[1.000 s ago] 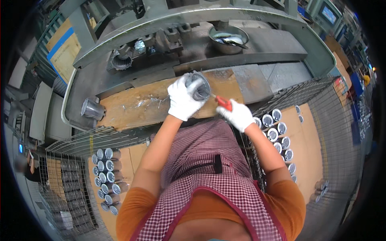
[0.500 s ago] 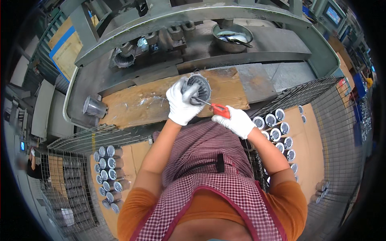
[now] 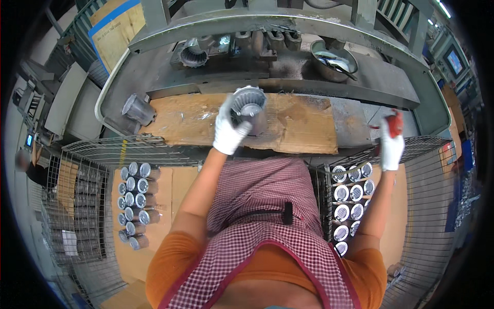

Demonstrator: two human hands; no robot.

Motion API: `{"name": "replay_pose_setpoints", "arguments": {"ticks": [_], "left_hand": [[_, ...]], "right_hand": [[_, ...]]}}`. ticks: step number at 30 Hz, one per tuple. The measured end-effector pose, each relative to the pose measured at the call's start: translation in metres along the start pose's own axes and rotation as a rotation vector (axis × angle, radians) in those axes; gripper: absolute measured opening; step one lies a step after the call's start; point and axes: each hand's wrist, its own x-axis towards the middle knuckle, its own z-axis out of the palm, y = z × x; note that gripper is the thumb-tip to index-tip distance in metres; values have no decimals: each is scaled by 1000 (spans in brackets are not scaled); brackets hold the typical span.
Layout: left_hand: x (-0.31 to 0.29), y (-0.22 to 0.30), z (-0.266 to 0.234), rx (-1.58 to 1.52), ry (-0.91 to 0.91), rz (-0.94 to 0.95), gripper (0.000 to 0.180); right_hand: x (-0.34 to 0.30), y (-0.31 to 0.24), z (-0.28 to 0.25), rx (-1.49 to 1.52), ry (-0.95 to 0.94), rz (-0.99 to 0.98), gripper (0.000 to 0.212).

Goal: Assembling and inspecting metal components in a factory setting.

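Left hand [image 3: 229, 135] grips a grey metal cup [image 3: 253, 109], ribbed inside

At centre, your ribbed cup [image 3: 252, 109] was dull grey metal and your gloves [image 3: 229, 136] matt white cloth. Your checked apron [image 3: 265, 188], lower centre, was woven cloth; the bowl [image 3: 333, 73], upper right, smooth metal.

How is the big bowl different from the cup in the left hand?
The bowl is wider; the cup is narrower.
The bowl stands on the metal ledge; the cup is held in the left hand.
The cup shows ridges inside; the bowl's outside looks smooth.
Both are round, grey and open.
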Motion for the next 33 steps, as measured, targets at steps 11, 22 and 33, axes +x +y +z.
{"name": "replay_pose_setpoints", "arguments": {"ticks": [11, 22, 33], "left_hand": [[-5, -48, -6, 202, 266, -430, 41], [-7, -45, -1, 321, 235, -223, 28], [-6, -45, 0, 386, 216, -217, 25]], "right_hand": [[-13, 175, 2, -83, 575, 135, 56], [-112, 137, 140, 472, 143, 465, 50], [-14, 18, 31, -463, -276, -64, 30]]}}
